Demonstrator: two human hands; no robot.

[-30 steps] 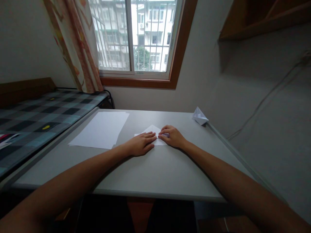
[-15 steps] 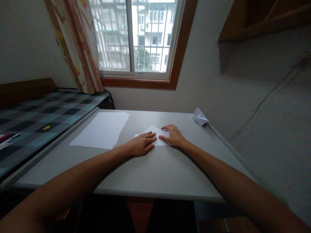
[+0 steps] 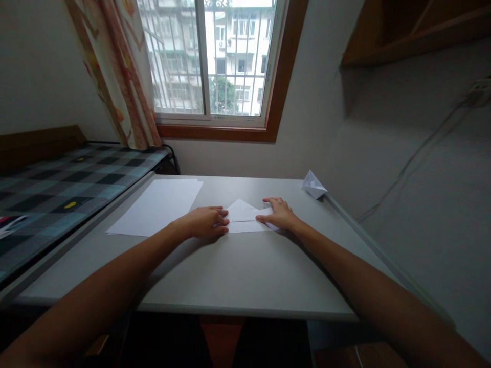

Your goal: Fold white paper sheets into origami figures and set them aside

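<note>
A white sheet of paper (image 3: 245,217), folded to a peak at the back with a straight band along its front, lies on the table between my hands. At its left end is my left hand (image 3: 209,222), fingers curled over the edge and closed on it. My right hand (image 3: 281,214) grips the right end, thumb on top and forefinger arched above the paper. Both hands partly hide the ends of the folded paper.
Blank white sheets (image 3: 157,204) lie at the table's left. A folded paper boat (image 3: 314,185) stands at the back right corner of the grey-white table (image 3: 245,276). Beyond the left edge is a bed with a checked cover (image 3: 111,163). A wall shelf (image 3: 414,46) hangs at upper right.
My left hand has slid left from the middle of the folded paper to its left end, uncovering the front band. My right hand has shifted slightly right.
</note>
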